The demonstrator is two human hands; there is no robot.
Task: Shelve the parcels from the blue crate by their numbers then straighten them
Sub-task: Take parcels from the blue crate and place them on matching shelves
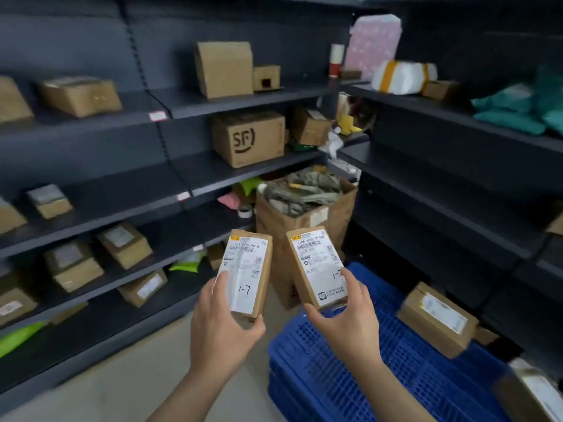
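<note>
My left hand (pixel 222 327) grips the bottom of a small brown parcel (pixel 248 269) whose white label carries a handwritten "1-7". My right hand (pixel 350 318) grips a second small brown parcel (pixel 316 266), also marked "1-7" by hand. Both parcels are held upright, side by side, above the floor in front of the shelves. The blue crate (pixel 350 370) lies below my right hand, with another labelled brown parcel (pixel 437 318) at its far right side.
Dark shelves (pixel 128 214) on the left hold several labelled brown boxes, and an SF box (pixel 249 138) sits mid-height. A large open carton (pixel 304 208) full of packing waste stands in the corner. More dark shelves (pixel 441 166) run along the right.
</note>
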